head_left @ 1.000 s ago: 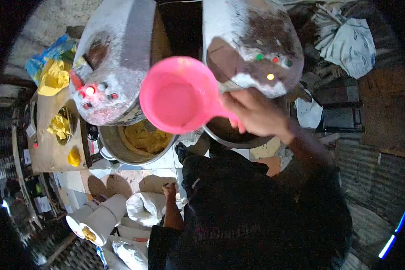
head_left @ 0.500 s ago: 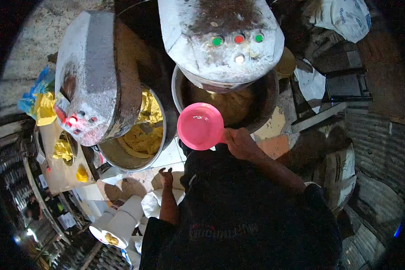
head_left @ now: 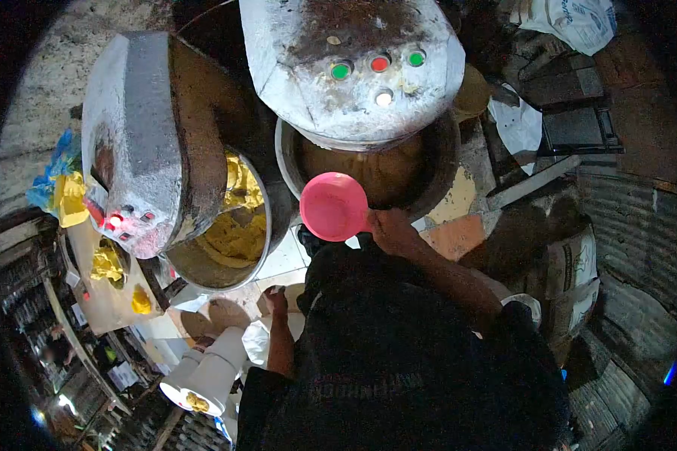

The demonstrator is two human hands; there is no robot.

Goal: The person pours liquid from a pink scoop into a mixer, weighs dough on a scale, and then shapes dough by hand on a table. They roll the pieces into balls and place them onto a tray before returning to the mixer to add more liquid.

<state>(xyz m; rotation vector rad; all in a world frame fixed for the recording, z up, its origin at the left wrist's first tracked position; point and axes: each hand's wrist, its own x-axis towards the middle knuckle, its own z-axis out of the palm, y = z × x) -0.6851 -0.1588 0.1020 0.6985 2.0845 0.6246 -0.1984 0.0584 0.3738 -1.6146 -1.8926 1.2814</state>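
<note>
My right hand (head_left: 391, 232) grips the short handle of a round pink plastic dipper (head_left: 334, 207). The dipper's bowl is over the near left rim of a large metal bowl (head_left: 445, 169) under a mixer (head_left: 353, 83), and its inside looks pink and bare. Brown material shows inside the metal bowl. Lower down, my left hand (head_left: 276, 299) hangs above the floor near white containers, its fingers loosely apart and nothing visible in them. To the left, a second mixer (head_left: 139, 128) stands over a metal bowl (head_left: 267, 259) with yellow dough-like material (head_left: 237, 237).
White buckets (head_left: 218, 368) stand at lower left. A board (head_left: 128, 312) bears yellow pieces (head_left: 107, 263). Beside it lies a blue and yellow plastic bag (head_left: 69, 197). At right are sacks (head_left: 575, 263), a slanting plank (head_left: 534, 183) and corrugated sheets (head_left: 624, 218).
The camera view has shifted slightly, so both mixers sit further left. The pink dipper remains in my right hand near the bowl's rim. My left hand's fingers look less spread.
</note>
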